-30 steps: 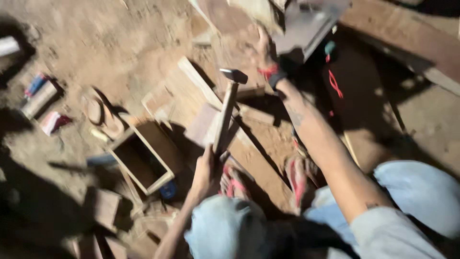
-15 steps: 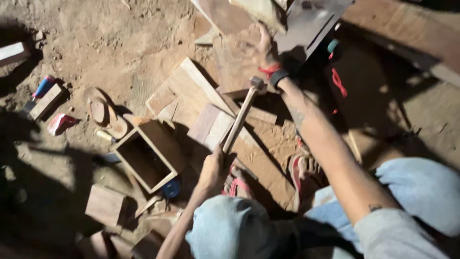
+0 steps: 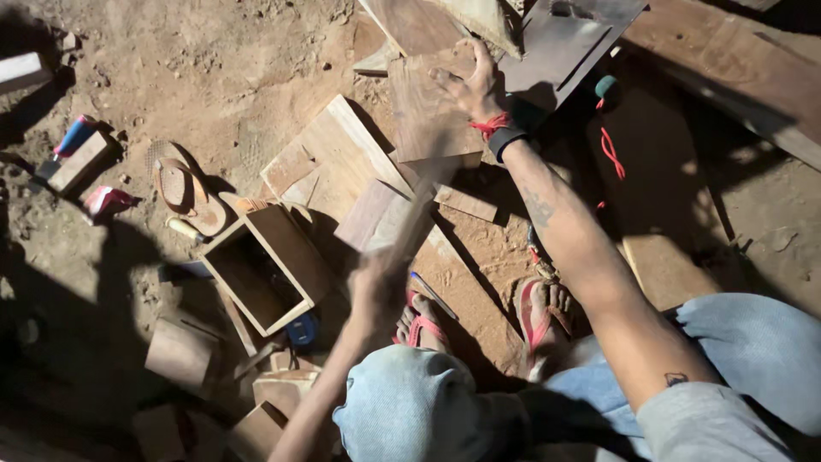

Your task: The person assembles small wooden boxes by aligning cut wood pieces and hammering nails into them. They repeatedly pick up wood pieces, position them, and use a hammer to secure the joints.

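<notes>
My left hand [image 3: 376, 291] grips the handle of a hammer [image 3: 410, 227], which is blurred by motion and points up toward a dark wooden board [image 3: 423, 120]. My right hand [image 3: 470, 85], with a red string and a dark band at the wrist, grips that board's top right edge and holds it tilted on a long pale plank [image 3: 342, 162]. A small square wood block [image 3: 372, 214] lies just beside the hammer handle. The hammer head is lost in the blur.
An open wooden box [image 3: 265, 265] sits left of my left hand on sandy ground. A loose sandal [image 3: 184, 188], wood offcuts [image 3: 180, 351] and small blocks [image 3: 77, 162] lie at left. My feet in red sandals [image 3: 543, 312] are below; big planks [image 3: 727, 77] lie top right.
The hammer has swung from clearly upright toward the board and is now a blur. My right hand has stayed on the dark board.
</notes>
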